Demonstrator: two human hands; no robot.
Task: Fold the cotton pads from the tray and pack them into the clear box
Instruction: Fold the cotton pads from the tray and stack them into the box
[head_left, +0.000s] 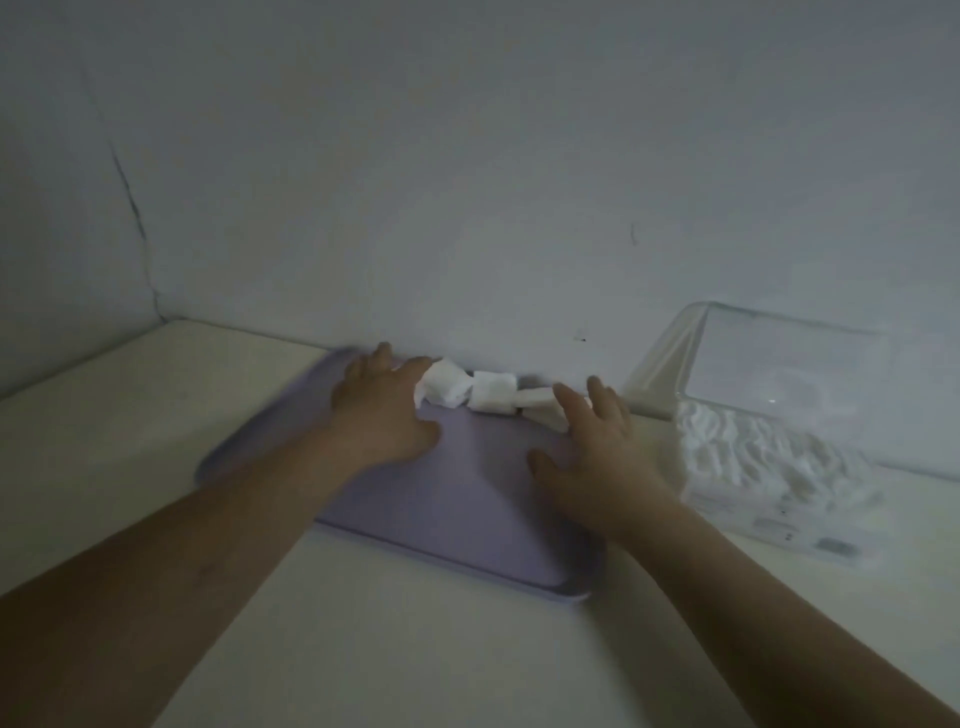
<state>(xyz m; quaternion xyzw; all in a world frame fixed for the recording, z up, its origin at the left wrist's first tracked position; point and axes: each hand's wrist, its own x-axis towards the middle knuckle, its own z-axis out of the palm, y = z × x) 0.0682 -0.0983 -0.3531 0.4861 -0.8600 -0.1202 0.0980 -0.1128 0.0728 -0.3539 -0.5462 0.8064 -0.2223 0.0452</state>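
A lilac tray (457, 499) lies on the pale table against the wall. A few white cotton pads sit along its far edge: a crumpled pad (444, 389), a squarer pad (493, 393) and a flatter pad (537, 404). My left hand (382, 410) reaches over the tray's far left and holds the crumpled pad between thumb and forefinger. With its fingers spread, my right hand (597, 447) hovers over the tray's right side, fingertips at the flatter pad. At the right stands the clear box (779, 467), holding several folded white pads.
The box's clear lid (779, 358) stands open and leans back against the grey wall. The wall runs right behind the tray. Bare table surface (130, 426) stretches to the left and toward me.
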